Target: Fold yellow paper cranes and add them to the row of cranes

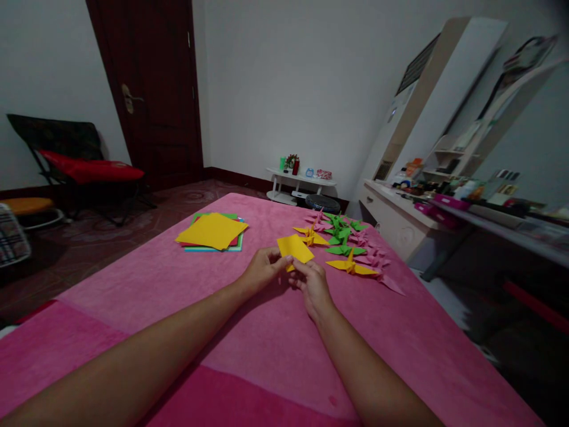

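Pinching folded yellow paper point(294, 248) mid-frame, left hand point(263, 268) and right hand point(315, 287) fingers closed, green cylindrical cup point(282, 163) above centre, contents indistinct

This looks like a room in a home, judging by the panelled wooden door point(155, 83) at upper left, cushioned chair point(89, 166) below it, bottle-strewn dresser point(393, 207) at right and plush pink cover point(267, 367) across the bottom.

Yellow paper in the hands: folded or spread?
Folded: the held paper looks much smaller than the spread yellow sheet on the left, despite being nearer.
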`<state>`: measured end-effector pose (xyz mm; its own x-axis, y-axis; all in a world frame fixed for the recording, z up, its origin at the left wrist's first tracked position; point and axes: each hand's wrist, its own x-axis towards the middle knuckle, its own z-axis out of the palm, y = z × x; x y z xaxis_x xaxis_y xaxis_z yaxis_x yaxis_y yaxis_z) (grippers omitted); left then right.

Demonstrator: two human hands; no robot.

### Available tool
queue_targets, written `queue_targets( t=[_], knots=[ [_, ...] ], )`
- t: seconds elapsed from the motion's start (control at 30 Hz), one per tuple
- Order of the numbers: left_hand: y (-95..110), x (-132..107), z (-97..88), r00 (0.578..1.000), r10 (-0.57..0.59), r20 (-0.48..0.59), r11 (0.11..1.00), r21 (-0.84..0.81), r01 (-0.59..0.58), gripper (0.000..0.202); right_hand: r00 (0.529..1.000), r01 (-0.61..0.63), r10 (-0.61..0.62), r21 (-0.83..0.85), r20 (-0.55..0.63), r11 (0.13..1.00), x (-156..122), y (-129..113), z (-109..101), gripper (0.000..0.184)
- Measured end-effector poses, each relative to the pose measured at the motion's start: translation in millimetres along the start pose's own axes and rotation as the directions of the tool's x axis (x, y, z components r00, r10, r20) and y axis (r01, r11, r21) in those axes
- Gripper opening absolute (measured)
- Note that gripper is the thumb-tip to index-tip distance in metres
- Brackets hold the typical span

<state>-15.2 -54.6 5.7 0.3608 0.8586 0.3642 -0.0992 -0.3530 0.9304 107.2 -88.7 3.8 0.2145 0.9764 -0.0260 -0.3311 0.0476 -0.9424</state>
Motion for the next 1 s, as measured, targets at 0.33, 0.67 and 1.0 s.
queue_targets(
  t=[0.33,0.67,1.0],
  knots=[
    [1.4,5.0,-22.8,0.993,-0.018,-0.121,0.998,0.057,0.025,0.043,0.993,0.049,-0.036,-0.112,0.112,0.992,6.5,-5.1,-10.3,0.027],
    [0.2,1.5,-19.6,0.989,-0.118,-0.085,0.993,-0.042,0.115,0.042,0.968,0.249,-0.247,-0.134,0.035,0.959,14.2,-1.2,-17.3,0.022],
    [2.2,-0.7,-19.0,0.994,-0.110,0.001,0.990,0.087,0.110,0.036,0.984,0.177,-0.177,0.040,-0.003,0.983,15.6,-3.8,-16.1,0.031]
  ],
)
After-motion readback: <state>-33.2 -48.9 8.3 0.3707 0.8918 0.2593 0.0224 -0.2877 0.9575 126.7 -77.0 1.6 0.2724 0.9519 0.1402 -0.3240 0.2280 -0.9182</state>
